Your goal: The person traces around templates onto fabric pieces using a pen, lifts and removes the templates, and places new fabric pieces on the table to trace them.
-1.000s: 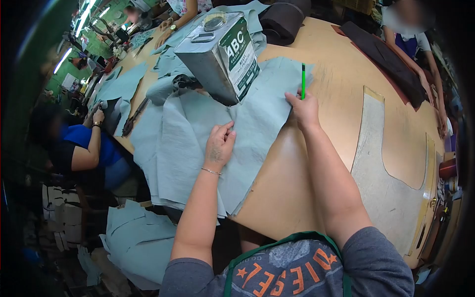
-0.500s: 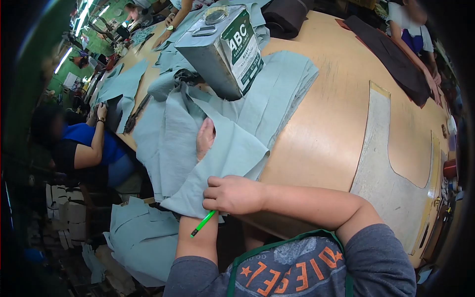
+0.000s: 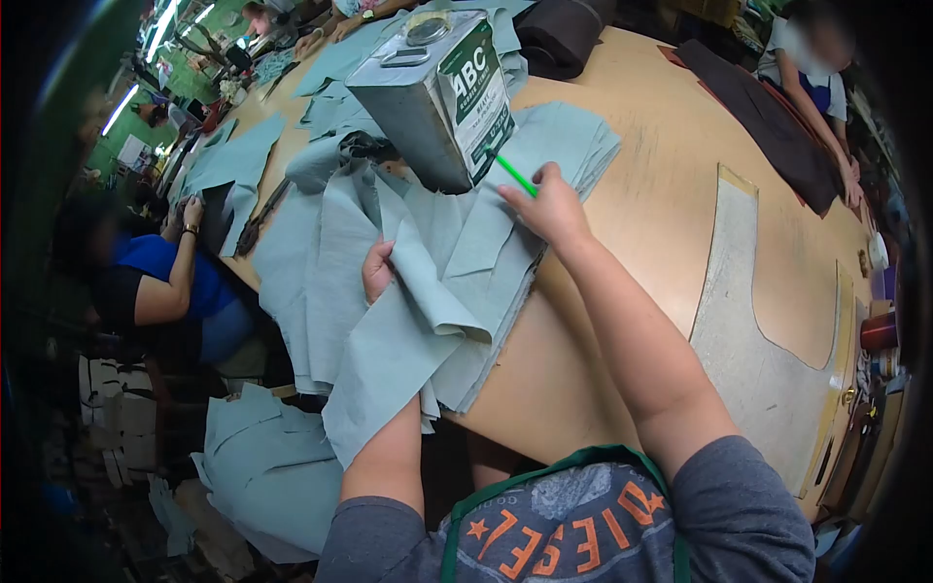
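Note:
My left hand (image 3: 379, 270) is closed on a pale blue-green fabric sheet (image 3: 389, 355), which drapes over my forearm and hides part of the hand. Between the fingers of my right hand (image 3: 554, 206) is a bright green pencil (image 3: 516, 176), pointing up and left toward the can. That hand is over the right edge of a stack of the same fabric (image 3: 573, 131). On the stack stands a square metal can (image 3: 403, 112) with a green and white label. Folded fabric bunches up against the can's left side.
A large grey cutout template (image 3: 734, 291) lies on the right of the wooden table (image 3: 603, 340). Dark material (image 3: 763, 121) and a dark roll (image 3: 564, 37) lie farther back. More fabric (image 3: 262, 452) hangs low at left. A person in blue (image 3: 175, 282) sits at left; others work around the table.
My right hand, with the pencil, has swung from the near fabric edge up and right to the stack by the can. The sheet at my left hand now curls over differently.

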Demonstrator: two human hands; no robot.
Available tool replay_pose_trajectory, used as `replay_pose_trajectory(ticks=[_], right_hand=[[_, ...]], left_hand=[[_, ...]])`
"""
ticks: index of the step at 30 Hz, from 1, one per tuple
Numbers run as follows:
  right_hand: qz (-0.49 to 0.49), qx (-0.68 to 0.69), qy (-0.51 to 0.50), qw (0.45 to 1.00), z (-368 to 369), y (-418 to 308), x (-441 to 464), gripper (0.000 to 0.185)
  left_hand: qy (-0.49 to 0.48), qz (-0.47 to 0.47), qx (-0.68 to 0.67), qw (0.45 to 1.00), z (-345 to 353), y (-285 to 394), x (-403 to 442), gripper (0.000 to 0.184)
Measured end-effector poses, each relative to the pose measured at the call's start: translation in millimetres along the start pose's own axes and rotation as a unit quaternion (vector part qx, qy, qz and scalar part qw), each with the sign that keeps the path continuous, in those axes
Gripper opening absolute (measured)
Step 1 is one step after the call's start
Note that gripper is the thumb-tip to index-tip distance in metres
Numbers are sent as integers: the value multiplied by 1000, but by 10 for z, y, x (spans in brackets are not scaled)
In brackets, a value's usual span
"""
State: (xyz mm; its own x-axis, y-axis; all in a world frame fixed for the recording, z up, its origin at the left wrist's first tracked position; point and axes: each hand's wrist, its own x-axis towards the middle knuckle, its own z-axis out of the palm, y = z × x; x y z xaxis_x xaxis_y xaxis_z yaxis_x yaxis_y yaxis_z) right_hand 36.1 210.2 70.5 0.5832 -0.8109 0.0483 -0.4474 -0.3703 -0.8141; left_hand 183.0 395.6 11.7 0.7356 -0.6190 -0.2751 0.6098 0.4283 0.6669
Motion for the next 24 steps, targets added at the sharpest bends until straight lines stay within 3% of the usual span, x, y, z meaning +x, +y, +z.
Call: replay_pose_trajectory(ticks=[2,5,7,10,13,16,19,20,22,24], right_hand=[[-24,9,-6,1000,218,56,77,50],[-45,140,-4,989,146,-39,33,39],[-79,126,36,988,105,127,-39,27],[-93,104,30,990,77,451,-362,20],[-62,97,-12,993,127,654,-545,19],[-48,135,-10,990,69,651,-406,23],[24,149,0,989,24,562,-48,29],[36,152,34,987,22,529,123,30],[-11,97,114,989,17,487,414,29],[-30,76,119,990,-22,430,675,26]], left_hand=[[-39,-26,-19,999,-84,50,26,34],[-90,-44,-57,993,-120,98,-21,31],[-128,-49,-92,986,-211,109,62,32],[-177,-49,-120,976,-274,71,113,41],[-224,12,-100,969,-357,36,213,64],[-261,-18,-75,962,-195,1,151,80],[-160,33,-41,986,62,-100,34,84],[-195,33,-39,979,69,-110,17,77],[-165,54,21,985,172,-149,-52,71],[-151,66,65,984,251,-173,-81,66]])
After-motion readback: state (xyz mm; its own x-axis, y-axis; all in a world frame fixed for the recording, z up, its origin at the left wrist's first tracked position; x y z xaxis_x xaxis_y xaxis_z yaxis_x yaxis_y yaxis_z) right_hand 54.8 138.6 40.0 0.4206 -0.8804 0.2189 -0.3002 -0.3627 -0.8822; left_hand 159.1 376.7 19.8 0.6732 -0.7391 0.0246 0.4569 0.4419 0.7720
